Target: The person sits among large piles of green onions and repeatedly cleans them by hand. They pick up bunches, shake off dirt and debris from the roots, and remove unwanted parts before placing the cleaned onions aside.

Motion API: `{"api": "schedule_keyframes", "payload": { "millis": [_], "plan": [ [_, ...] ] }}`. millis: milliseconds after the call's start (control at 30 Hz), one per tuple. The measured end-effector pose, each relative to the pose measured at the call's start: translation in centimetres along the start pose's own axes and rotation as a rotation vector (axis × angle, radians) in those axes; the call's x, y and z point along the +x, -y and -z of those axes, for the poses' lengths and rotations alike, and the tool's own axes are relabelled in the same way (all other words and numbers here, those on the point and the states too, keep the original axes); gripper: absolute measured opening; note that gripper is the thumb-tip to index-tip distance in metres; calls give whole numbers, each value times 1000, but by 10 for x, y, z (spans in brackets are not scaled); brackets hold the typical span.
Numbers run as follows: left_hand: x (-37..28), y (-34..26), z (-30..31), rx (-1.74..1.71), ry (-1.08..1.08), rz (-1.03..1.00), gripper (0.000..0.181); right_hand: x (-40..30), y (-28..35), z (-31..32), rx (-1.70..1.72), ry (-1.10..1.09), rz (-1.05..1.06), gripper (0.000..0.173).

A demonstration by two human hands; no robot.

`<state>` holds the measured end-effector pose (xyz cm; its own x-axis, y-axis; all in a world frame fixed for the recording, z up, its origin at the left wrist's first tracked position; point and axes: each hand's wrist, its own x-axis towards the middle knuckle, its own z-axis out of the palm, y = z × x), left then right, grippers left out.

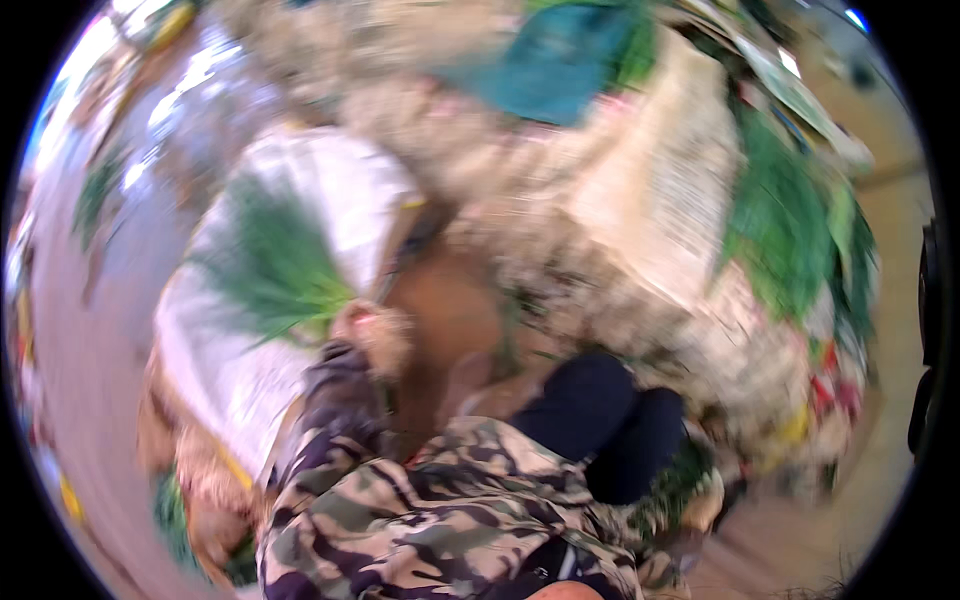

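Observation:
My left hand (351, 322), blurred, reaches out in a camouflage sleeve and grips a leafy green bunch (281, 262) near its base. The long thin leaves fan out to the upper left, over a white sheet or sack (337, 172). A fuzzy pale clump (391, 345), which looks like roots, shows beside the hand. At the lower right, a blurred tan shape (705, 501) beside dark green leaves (675, 484) may be my right hand. Its fingers cannot be made out.
A wide heap of pale, root-like matter (510, 180) lies in front of my dark-trousered knees (577, 405). On it are a teal cloth or bag (566, 64) and a cream printed sack (652, 180). Green leaves (780, 217) lie at right, rooted bundles (214, 472) at lower left.

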<state>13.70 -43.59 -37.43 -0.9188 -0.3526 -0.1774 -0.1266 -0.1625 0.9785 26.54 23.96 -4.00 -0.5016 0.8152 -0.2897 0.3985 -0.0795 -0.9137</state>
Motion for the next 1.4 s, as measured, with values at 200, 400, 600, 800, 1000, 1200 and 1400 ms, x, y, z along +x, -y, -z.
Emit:
{"api": "schedule_keyframes", "payload": {
  "millis": [200,400,600,800,1000,1200,1400],
  "plan": [
    [8,3,41,-748,-221,424,19,4,-6,4,27,45,1,34],
    [-16,-8,43,-1026,214,802,35,8,-43,4,-52,119,-62,28],
    [-49,-24,-16,-94,-303,513,28,19,-66,-11,-54,320,-58,26],
    [-79,-273,-220,237,-100,362,60,41,-89,-30,-271,449,312,36],
    [-110,-397,-356,-135,426,-449,60,13,12,-116,-317,563,800,47],
    [-127,-377,-451,-346,575,-196,56,44,52,-215,-231,530,963,51],
    [-104,-316,-477,-137,465,247,49,58,89,-256,-765,485,540,39]
  ]
}}
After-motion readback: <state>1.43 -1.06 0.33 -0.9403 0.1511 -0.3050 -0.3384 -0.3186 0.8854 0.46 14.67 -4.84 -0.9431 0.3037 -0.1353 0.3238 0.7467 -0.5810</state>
